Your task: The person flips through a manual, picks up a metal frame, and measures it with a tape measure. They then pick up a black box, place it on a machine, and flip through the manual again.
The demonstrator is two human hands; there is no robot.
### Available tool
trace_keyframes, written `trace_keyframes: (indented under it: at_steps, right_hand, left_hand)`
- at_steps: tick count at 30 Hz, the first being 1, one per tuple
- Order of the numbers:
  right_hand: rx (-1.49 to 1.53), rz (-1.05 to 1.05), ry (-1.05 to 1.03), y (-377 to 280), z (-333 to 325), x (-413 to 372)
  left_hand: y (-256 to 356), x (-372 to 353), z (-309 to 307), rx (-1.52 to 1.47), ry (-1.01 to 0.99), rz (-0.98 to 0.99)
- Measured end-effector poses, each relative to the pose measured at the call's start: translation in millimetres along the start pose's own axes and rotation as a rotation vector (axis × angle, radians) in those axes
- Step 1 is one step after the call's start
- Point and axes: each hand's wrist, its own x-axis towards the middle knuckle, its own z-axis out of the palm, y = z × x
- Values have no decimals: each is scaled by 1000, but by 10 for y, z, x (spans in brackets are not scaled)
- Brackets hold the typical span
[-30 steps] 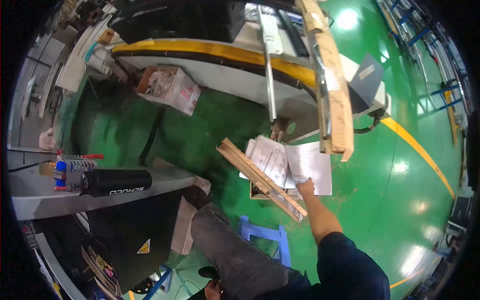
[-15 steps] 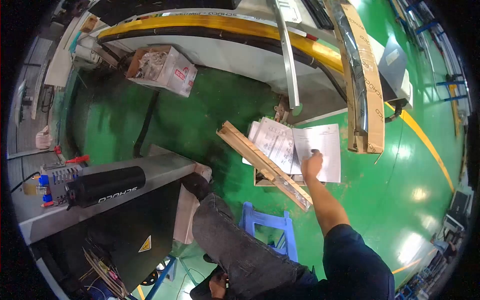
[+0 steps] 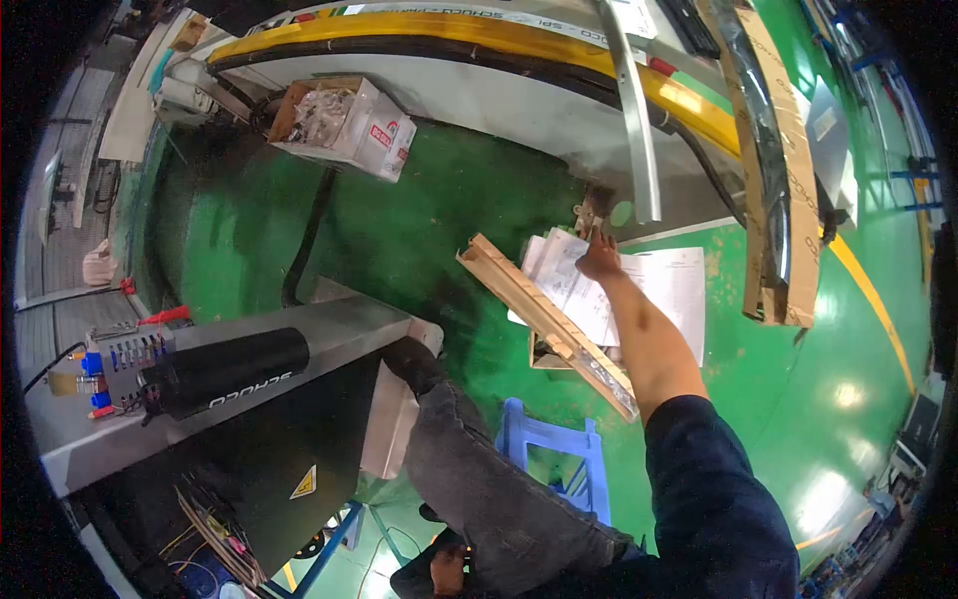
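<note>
Within my view I count: hands of my own (image 3: 599, 260) (image 3: 449, 570), two; papers (image 3: 671, 285), at least two; long cardboard-clad pieces (image 3: 544, 321) (image 3: 798, 190), two; red-printed box (image 3: 377, 135), one; blue stool (image 3: 551, 436), one; black SCHUCO-lettered cylinder (image 3: 235, 369), one.

Right arm (image 3: 654, 334) stretched forward, right hand (image 3: 599, 262) palm-down; left hand (image 3: 448, 570) low near thigh (image 3: 509, 509).

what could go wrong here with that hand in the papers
The cardboard-wrapped length overlaps one side of the papers, so moving a sheet with the right hand might crease or tear it, or shift the length. The metal bar juts out ahead, so leaning further forward might bring a knock against its end.
</note>
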Motion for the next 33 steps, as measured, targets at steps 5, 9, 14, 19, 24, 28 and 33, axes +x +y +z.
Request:
trace_keyframes:
  at_steps: [5, 9, 14, 19, 24, 28, 33]
  right_hand:
    - [53, -1, -181, -65, 0, 55]
    - [-230, -30, -188, -310, -92, -100]
    - [-240, -60, -221, -207, -62, -12]
    - [-244, -168, -117, 252, 178, 162]
    - [245, -80, 28, 281, -508, -141]
    - [708, -260, -4, 765, -519, 54]
    - [905, -641, -61, 837, -899, -201]
  left_hand:
    - [165, 42, 77, 76, 14, -189]
    - [46, 55, -1, 15, -28, 13]
    - [89, 11, 18, -166, -24, 18]
    - [-125, 143, -30, -116, 41, -202]
    - [484, -98, 173, 41, 132, 5]
    - [454, -114, 157, 138, 134, 17]
    - [377, -146, 150, 157, 166, 72]
